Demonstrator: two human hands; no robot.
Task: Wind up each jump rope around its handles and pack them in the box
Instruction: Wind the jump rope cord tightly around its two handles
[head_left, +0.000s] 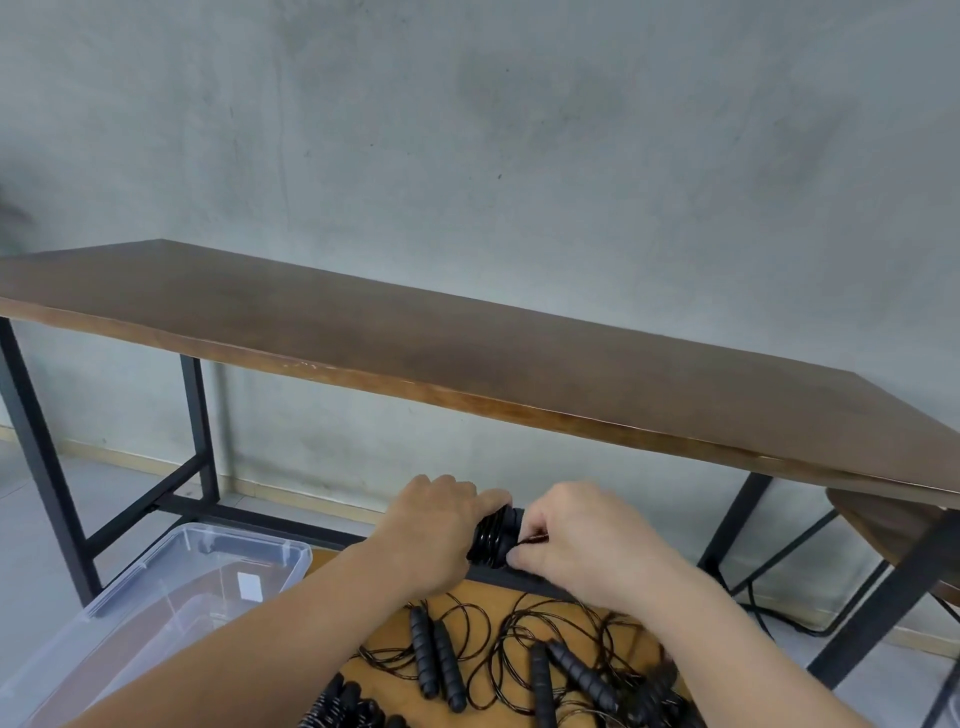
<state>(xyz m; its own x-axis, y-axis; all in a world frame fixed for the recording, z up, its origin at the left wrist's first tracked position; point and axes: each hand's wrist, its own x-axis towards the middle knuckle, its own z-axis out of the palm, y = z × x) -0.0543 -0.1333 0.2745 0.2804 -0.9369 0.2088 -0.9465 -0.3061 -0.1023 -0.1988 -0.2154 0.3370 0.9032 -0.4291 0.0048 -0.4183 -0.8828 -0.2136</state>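
Note:
My left hand (434, 530) grips a pair of black jump-rope handles (493, 538) with black cord wound round them. My right hand (576, 535) pinches the thin cord end against that bundle. Both hands are held up in front of the dark table. Below them, several loose black jump ropes (519, 660) with ribbed handles lie tangled on a light wooden surface (480, 590). A clear plastic box (171, 587) stands on the floor to the lower left; I see no ropes in it.
A long dark-brown table (467, 338) on black metal legs runs across the view against a grey concrete wall. A round wooden stool (893, 535) sits at the right under the tabletop. A black cable lies on the floor at the right.

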